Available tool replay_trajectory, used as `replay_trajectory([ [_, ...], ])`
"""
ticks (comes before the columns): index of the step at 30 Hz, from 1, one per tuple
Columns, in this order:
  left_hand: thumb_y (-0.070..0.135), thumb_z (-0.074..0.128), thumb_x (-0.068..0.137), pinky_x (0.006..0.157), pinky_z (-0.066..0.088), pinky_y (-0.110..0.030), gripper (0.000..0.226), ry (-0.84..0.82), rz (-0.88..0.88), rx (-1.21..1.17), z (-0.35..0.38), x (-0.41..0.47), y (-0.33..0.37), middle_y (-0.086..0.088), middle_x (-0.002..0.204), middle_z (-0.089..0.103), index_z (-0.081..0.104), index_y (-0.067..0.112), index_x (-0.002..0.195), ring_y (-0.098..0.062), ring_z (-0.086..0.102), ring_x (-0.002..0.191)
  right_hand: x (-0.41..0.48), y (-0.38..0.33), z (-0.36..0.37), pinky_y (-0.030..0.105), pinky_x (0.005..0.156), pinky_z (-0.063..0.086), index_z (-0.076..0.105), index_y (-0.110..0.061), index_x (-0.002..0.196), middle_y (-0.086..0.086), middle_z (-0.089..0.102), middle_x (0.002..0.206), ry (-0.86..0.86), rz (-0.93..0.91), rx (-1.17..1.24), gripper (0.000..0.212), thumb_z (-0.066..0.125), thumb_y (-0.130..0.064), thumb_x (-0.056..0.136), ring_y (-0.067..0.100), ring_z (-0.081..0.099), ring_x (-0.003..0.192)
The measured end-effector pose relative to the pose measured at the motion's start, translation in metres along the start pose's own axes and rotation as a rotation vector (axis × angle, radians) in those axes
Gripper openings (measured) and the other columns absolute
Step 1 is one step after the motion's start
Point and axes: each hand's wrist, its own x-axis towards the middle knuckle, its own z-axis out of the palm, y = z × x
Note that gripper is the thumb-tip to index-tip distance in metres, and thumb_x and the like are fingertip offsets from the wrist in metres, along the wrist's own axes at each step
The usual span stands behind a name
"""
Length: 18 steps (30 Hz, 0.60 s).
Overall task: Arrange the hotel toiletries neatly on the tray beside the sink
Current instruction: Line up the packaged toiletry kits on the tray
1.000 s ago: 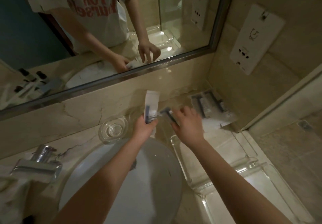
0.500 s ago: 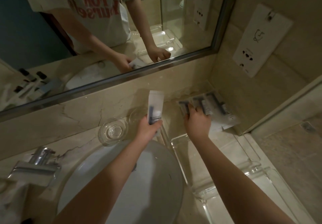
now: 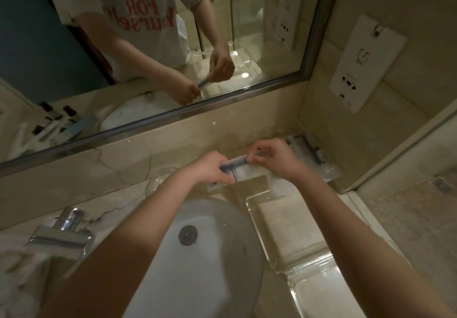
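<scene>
**Step in hand: placing a packet.**

- The left hand (image 3: 212, 169) grips the left end of a white and dark-blue toiletry packet (image 3: 236, 166), fingers curled round it.
- The right hand (image 3: 272, 155) pinches the packet's right end between fingertips and thumb.
- The packet lies crosswise between the two hands, above the far left end of the clear tray (image 3: 257, 221). The view does not show whether it touches the tray floor.
- The tray lies on the bench (image 3: 111, 201), just right of the sink (image 3: 217, 268).
- More packets (image 3: 314, 155) lie side by side in the far right corner, against the wall. The right hand hides part of this group, so a count is not possible.
- A small glass dish (image 3: 158, 181) stands on the bench left of the left hand.

**Progress (judgement).** The near part of the tray holds nothing visible, so the arranging appears to be at an early or middle stage.

**Next move (judgement).**

1. Lower the packet flat onto the tray.
2. Square its long edge to the tray's far rim.
3. Release both ends together so that it does not skew.
4. Keep it inside the rim on the sink side, because a packet left overhanging there could slide into the basin.
5. Leave room beside it for the packets in the corner group.
</scene>
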Motion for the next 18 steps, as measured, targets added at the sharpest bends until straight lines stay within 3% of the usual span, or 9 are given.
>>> replay_trajectory([
  [3,0.024,0.077,0.073,0.061,0.043,-0.026,0.021,0.128,-0.031,-0.106,-0.009,-0.005,-0.006,0.001,0.080,0.061,0.064,0.016,0.086,-0.015,0.058,0.074,-0.009,0.011,0.007,0.020,0.061,0.047,0.063,-0.021,0.068,-0.003,0.064,0.069,0.195,0.044,0.204,0.020,0.068,-0.007,0.082,0.004,0.058,0.062],
  [6,0.013,0.073,0.077,0.063,0.049,-0.027,0.044,0.371,-0.158,-0.689,-0.002,-0.007,-0.011,-0.002,0.097,0.058,0.054,0.010,0.117,-0.014,0.059,0.076,-0.022,0.026,0.024,0.028,0.067,0.048,0.062,-0.021,0.068,-0.002,0.064,0.073,0.395,0.173,0.401,0.018,0.066,-0.011,0.083,0.013,0.058,0.069],
  [8,0.009,0.069,0.081,0.062,0.051,-0.028,0.048,0.425,-0.255,-1.065,0.008,-0.003,-0.011,-0.006,0.094,0.060,0.046,0.006,0.123,-0.015,0.059,0.069,-0.031,0.032,0.041,0.029,0.066,0.045,0.060,-0.018,0.066,0.000,0.060,0.070,0.494,0.247,0.517,0.019,0.065,-0.009,0.082,0.015,0.054,0.067],
  [9,0.009,0.067,0.082,0.062,0.050,-0.028,0.047,0.413,-0.292,-1.132,0.013,0.001,-0.011,-0.007,0.093,0.061,0.046,0.005,0.123,-0.015,0.058,0.067,-0.035,0.035,0.051,0.030,0.065,0.045,0.060,-0.017,0.065,0.001,0.059,0.068,0.508,0.272,0.538,0.019,0.065,-0.007,0.081,0.015,0.053,0.065],
  [11,0.008,0.065,0.084,0.058,0.047,-0.026,0.043,0.387,-0.324,-1.127,0.022,0.010,-0.006,-0.010,0.097,0.059,0.047,0.004,0.123,-0.014,0.054,0.064,-0.040,0.041,0.067,0.034,0.065,0.049,0.060,-0.014,0.065,0.007,0.062,0.067,0.483,0.310,0.512,0.018,0.065,-0.004,0.079,0.020,0.056,0.064],
  [14,0.006,0.063,0.085,0.054,0.041,-0.023,0.038,0.440,-0.312,-0.940,0.032,0.025,0.005,-0.009,0.099,0.056,0.050,0.004,0.120,-0.015,0.051,0.065,-0.044,0.053,0.073,0.042,0.068,0.056,0.062,-0.010,0.068,0.016,0.068,0.070,0.438,0.342,0.372,0.011,0.068,-0.009,0.077,0.031,0.065,0.068],
  [18,0.006,0.063,0.083,0.081,0.048,-0.035,0.038,0.458,-0.317,-0.810,0.041,0.047,0.016,-0.020,0.115,0.060,0.052,0.002,0.119,-0.031,0.059,0.098,-0.050,0.065,0.054,0.033,0.060,0.056,0.065,-0.016,0.082,0.008,0.070,0.071,0.434,0.340,0.225,0.003,0.065,-0.012,0.083,0.021,0.066,0.061],
])
